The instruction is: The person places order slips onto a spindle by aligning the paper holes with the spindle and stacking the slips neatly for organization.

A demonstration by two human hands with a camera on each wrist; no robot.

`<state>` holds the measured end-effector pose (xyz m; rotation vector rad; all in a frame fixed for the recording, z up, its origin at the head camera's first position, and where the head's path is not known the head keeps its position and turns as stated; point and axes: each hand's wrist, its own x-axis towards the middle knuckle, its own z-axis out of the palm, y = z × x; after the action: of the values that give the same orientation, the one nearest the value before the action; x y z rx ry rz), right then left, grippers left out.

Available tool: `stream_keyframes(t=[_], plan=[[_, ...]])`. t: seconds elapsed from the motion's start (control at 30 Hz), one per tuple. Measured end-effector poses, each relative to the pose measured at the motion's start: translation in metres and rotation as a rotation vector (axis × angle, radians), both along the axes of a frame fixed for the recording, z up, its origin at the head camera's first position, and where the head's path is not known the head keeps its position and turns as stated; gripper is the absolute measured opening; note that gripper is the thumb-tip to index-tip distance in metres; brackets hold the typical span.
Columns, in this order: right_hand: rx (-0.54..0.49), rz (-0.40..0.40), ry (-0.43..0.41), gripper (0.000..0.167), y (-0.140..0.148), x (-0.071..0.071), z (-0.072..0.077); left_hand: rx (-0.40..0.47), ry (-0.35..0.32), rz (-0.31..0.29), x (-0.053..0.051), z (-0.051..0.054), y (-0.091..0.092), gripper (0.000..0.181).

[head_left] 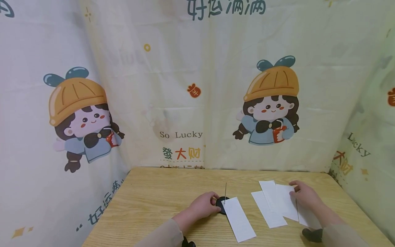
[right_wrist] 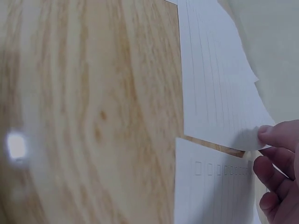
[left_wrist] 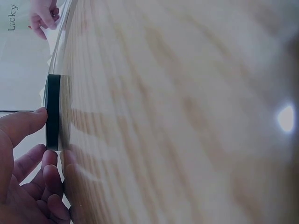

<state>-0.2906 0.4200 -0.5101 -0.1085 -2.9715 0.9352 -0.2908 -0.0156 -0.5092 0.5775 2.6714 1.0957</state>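
Nearest my head camera, beige sleeves (head_left: pixel 163 234) reach over a wood-grain table (head_left: pixel 154 187) backed by pale printed cloth (head_left: pixel 123 31). On it I see the left hand (head_left: pixel 202 206) gripping a round black base (head_left: pixel 219 206), its thin spike (head_left: pixel 226 190) upright, a white slip (head_left: pixel 239 219) running lengthwise from there toward the near right. Further right, the right hand (head_left: pixel 307 197) pinches one of several overlapping white sheets (head_left: pixel 268 212) by its edge.
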Motion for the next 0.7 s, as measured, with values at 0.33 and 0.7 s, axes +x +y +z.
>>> stream_keyframes(t=[0.33, 0.7], plan=[[-0.022, -0.017, 0.056, 0.036, -0.003, 0.008, 0.004, 0.007, -0.011, 0.002, 0.001, 0.002, -0.001, 0.034], [-0.05, 0.009, 0.117, 0.033, -0.006, 0.016, 0.01, 0.001, -0.019, 0.002, 0.0, 0.001, 0.0, 0.034]])
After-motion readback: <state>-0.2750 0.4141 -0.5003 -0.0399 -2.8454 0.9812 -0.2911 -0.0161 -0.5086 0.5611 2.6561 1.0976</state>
